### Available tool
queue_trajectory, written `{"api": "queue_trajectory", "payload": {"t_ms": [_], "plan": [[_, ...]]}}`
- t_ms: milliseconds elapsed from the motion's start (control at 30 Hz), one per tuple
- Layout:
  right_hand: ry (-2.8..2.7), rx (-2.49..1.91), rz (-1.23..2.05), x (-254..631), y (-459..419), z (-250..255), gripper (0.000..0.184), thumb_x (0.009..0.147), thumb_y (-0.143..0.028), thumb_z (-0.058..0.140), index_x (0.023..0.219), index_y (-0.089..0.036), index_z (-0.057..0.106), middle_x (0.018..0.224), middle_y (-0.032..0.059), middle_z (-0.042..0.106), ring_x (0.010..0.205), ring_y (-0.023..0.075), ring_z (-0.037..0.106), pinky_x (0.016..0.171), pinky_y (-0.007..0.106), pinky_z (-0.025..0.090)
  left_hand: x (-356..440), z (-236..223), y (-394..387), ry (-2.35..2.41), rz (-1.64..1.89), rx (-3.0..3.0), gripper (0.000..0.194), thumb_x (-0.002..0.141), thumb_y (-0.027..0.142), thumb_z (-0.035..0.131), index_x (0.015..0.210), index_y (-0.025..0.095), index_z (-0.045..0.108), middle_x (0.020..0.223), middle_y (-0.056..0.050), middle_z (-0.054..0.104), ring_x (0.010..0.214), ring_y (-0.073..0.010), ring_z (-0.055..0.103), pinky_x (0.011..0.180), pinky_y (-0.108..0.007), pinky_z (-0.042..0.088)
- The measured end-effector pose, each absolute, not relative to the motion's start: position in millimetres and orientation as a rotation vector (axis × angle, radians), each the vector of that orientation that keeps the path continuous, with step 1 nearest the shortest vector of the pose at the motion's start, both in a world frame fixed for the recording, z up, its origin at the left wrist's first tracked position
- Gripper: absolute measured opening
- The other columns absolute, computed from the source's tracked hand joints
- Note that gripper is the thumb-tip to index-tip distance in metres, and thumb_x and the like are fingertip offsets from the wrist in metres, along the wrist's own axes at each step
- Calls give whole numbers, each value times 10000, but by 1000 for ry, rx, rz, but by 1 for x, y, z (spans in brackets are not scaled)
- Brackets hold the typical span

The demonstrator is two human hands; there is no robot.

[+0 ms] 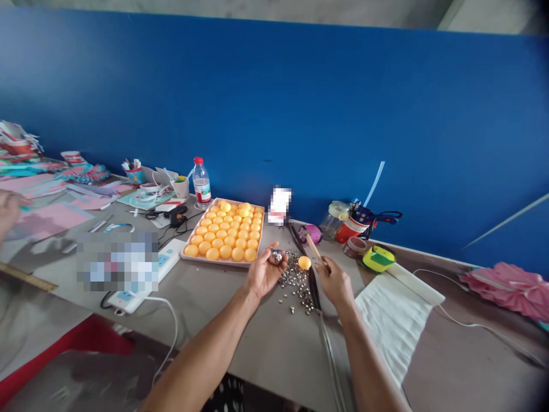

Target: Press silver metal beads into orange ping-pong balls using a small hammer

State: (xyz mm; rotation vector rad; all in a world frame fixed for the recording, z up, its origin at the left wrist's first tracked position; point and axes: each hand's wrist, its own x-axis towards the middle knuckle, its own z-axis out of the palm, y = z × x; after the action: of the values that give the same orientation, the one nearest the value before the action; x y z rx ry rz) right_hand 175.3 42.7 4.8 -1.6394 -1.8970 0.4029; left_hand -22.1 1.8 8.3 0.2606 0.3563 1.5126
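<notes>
My left hand [265, 272] is cupped palm up and holds a small clump of shiny metal pieces [275, 257]. My right hand [333, 280] is closed around a thin wooden stick [314, 249], and a yellow ball [304, 262] sits at the hand's near end, right beside the stick. Between the two hands lies a pile of small metal beads [295, 280] scattered on the grey table. A pink tray [189, 257] filled with several yellow balls [227, 232] stands just left of my left hand.
A water bottle [201, 183] stands behind the tray. A white power strip [141, 283] with cables lies left. Jars and a red can [349, 226] stand at the back right, with a yellow-green tape measure [377, 257] and white cloth [394, 320]. Another person's hand [9, 209] shows far left.
</notes>
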Motion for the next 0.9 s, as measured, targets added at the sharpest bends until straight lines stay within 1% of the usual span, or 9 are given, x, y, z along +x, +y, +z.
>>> {"api": "queue_trajectory", "payload": {"t_ms": [100, 200, 367, 433, 500, 600, 667, 767, 900], "plan": [[-1880, -1762, 340, 178, 46, 3, 324, 844, -339, 453, 1084, -186, 609, 899, 91, 690, 768, 193, 607, 634, 246, 371, -22, 8, 1, 347, 1510, 306, 198, 766, 123, 619, 961, 131, 584, 866, -76, 639, 859, -172, 630, 781, -297, 513], [-1894, -1865, 364, 180, 48, 3, 320, 858, -337, 440, 1094, -196, 606, 923, 89, 688, 766, 186, 602, 621, 245, 350, -23, 9, -1, 351, 1473, 338, 224, 732, 131, 663, 944, 127, 590, 874, -77, 644, 881, -179, 630, 808, -312, 512], [-1990, -1962, 391, 178, 49, 5, 317, 867, -321, 403, 1094, -210, 595, 963, 83, 686, 858, 202, 619, 691, 267, 364, -25, 7, -1, 347, 1430, 338, 251, 730, 164, 685, 960, 128, 592, 882, -83, 640, 836, -164, 632, 715, -249, 512], [-2029, -1984, 398, 178, 48, 6, 312, 863, -318, 394, 1083, -217, 592, 982, 82, 686, 901, 212, 623, 738, 286, 372, -25, 6, -1, 341, 1416, 322, 241, 772, 260, 658, 965, 132, 592, 851, -79, 633, 748, -136, 617, 633, -227, 498], [-2057, -2006, 406, 177, 48, 6, 310, 856, -319, 394, 1076, -221, 590, 1012, 85, 683, 950, 227, 619, 801, 323, 371, -25, 6, -1, 332, 1422, 319, 258, 781, 316, 649, 965, 145, 592, 826, -69, 627, 659, -104, 577, 546, -194, 451], [-2059, -2036, 422, 178, 48, 4, 338, 856, -323, 367, 1095, -215, 581, 1059, 107, 669, 1008, 252, 604, 881, 405, 342, -23, 7, -3, 348, 1420, 334, 276, 749, 333, 683, 933, 146, 596, 858, -76, 629, 611, -78, 526, 513, -173, 402], [-2077, -2021, 417, 178, 48, 0, 333, 863, -302, 342, 1060, -212, 595, 1065, 109, 663, 984, 249, 609, 887, 429, 338, -23, 7, -5, 373, 1403, 353, 260, 727, 310, 706, 900, 150, 597, 812, -53, 612, 582, -60, 491, 525, -169, 395], [-2089, -2004, 329, 176, 48, -5, 319, 863, -298, 357, 1012, -203, 622, 1055, 115, 649, 964, 256, 602, 845, 424, 359, -22, 7, -7, 407, 1373, 373, 241, 724, 326, 705, 857, 166, 583, 777, -31, 590, 537, -42, 440, 502, -153, 361], [-2027, -1954, 133, 170, 44, -8, 312, 859, -294, 403, 1039, -203, 640, 1076, 125, 614, 976, 263, 565, 806, 394, 367, -20, 6, -9, 479, 1356, 390, 266, 731, 365, 696, 847, 171, 557, 771, -27, 585, 501, -31, 402, 480, -146, 327]]}}
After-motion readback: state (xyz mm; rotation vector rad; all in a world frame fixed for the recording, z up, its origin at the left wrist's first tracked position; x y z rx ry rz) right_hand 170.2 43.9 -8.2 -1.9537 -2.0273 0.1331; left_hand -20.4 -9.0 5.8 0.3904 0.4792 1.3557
